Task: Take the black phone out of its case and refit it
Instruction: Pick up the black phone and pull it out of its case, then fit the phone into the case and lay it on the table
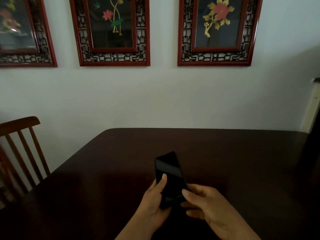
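A black phone [168, 172] is held above the dark table, screen up and dark, its top end pointing away from me. My left hand [153, 203] cradles its lower half, thumb lying on the left side of the screen. My right hand [206, 205] grips the bottom right corner, thumb tip on the phone's right edge. Whether the case is on the phone cannot be told in this dim light; phone and case look alike in black.
The dark brown table [225, 161] stretches to the white wall. A wooden chair [20, 153] stands at the table's left side. Three red-framed flower pictures [112, 32] hang on the wall. A dark object [310, 153] stands at the right edge.
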{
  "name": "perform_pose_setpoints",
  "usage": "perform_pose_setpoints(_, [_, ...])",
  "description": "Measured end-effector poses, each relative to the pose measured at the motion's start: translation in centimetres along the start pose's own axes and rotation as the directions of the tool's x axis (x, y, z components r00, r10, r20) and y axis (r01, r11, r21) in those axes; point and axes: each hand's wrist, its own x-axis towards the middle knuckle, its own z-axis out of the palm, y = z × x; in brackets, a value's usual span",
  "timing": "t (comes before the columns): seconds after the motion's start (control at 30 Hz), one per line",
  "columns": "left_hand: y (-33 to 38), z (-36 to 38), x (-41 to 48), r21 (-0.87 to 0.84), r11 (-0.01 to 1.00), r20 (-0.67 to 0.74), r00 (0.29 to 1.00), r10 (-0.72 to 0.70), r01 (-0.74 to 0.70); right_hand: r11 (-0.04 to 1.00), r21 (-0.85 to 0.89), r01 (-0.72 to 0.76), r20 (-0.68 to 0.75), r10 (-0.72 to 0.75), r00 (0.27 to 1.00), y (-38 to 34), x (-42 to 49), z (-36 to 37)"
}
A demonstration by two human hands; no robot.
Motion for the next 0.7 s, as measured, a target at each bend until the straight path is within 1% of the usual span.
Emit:
perform_pose_setpoints(0.03, [0.0, 0.1, 0.0, 0.013, 1.000, 0.000, 1.000, 0.006, -0.006, 0.999, 0.043, -0.012, 0.000, 0.012, 1.000, 0.1, 0.1, 0.1])
perform_pose_setpoints(0.1, [0.0, 0.2, -0.1, 0.065, 0.998, -0.002, 1.000, 0.012, -0.012, 0.997, 0.076, -0.010, -0.024, 0.012, 1.000, 0.1, 0.1, 0.4])
perform_pose_setpoints(0.2, [0.1, 0.2, -0.2, 0.163, 0.987, -0.003, 1.000, -0.008, 0.008, 0.999, 0.039, 0.007, -0.110, -0.002, 0.994, 0.2, 0.3, 0.4])
perform_pose_setpoints(0.37, [0.2, 0.2, -0.9, 0.263, 0.961, 0.080, 0.991, -0.106, 0.082, 1.000, 0.027, -0.011, -0.208, 0.016, 0.978, 0.3, 0.9, -0.2])
perform_pose_setpoints(0.5, [0.4, 0.3, -1.0, 0.293, 0.949, 0.054, 0.989, -0.137, 0.116, 0.999, 0.029, -0.035, -0.246, 0.041, 0.968, 0.8, 1.5, -0.4])
perform_pose_setpoints(0.7, [0.3, 0.5, -0.8, 0.328, 0.934, -0.006, 0.989, -0.145, 0.139, 0.999, -0.015, -0.034, -0.281, 0.029, 0.959, 1.0, 1.6, -0.3])
